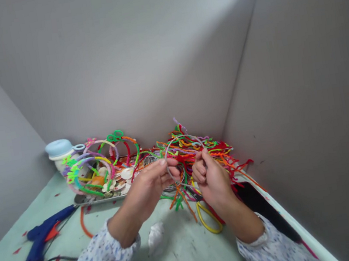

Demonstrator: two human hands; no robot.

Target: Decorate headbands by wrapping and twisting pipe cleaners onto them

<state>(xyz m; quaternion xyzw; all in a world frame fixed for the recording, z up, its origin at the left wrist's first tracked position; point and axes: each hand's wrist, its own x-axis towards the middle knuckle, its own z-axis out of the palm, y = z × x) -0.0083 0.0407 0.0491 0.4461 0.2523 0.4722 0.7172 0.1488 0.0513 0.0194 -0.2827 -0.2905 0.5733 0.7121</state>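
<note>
Both my hands are raised above the table and pinch a thin grey hoop-shaped headband (pixel 180 139). My left hand (pixel 152 186) grips its left end with closed fingers. My right hand (pixel 210 177) pinches the right end near the top. Behind them lies a tangled pile of coloured pipe cleaners (pixel 217 152) in red, orange, green and pink. Some strands hang below my hands, and a yellow loop (pixel 209 222) lies on the table under my right wrist.
A tray (pixel 88 200) at the left holds headbands wrapped in coloured pipe cleaners (pixel 96 162) and white discs. A white jar with a blue lid (pixel 60 150) stands behind it. A blue glue gun (pixel 42 237) with black cord lies front left. Grey partition walls enclose the table.
</note>
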